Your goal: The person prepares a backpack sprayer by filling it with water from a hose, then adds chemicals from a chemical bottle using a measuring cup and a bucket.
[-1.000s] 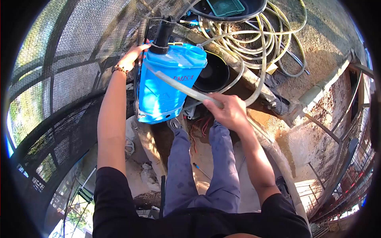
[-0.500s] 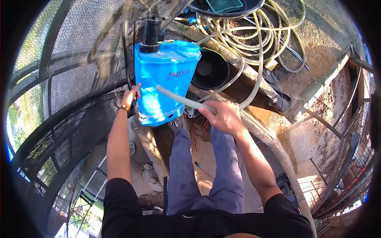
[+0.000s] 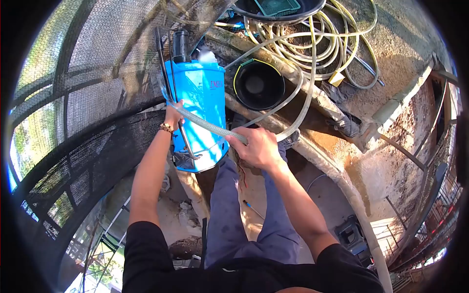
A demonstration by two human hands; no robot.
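A blue knapsack sprayer tank [image 3: 205,105] with a black cylinder [image 3: 181,46] on top stands in front of me. My left hand [image 3: 174,115] is closed around the black pump lever [image 3: 166,68] at the tank's left side. In my right hand [image 3: 259,146] is a clear braided hose [image 3: 207,125], gripped a short way back from its end. That end crosses in front of the tank to beside my left hand, where a pale blurred streak rises from it. My left fingers are partly hidden behind the hose and lever.
A black bucket [image 3: 259,84] with a yellow rim stands right of the tank. Beyond it lie the coiled hose [image 3: 312,44] and a black basin [image 3: 278,18] holding a green basket [image 3: 277,6]. Dark netting [image 3: 93,141] curves along my left. A screwdriver [image 3: 252,208] lies between my legs.
The tank has turned, bringing its lever side into view, and its right edge has shifted left, uncovering more of the bucket. My right hand has moved left, carrying the hose end toward my left hand.
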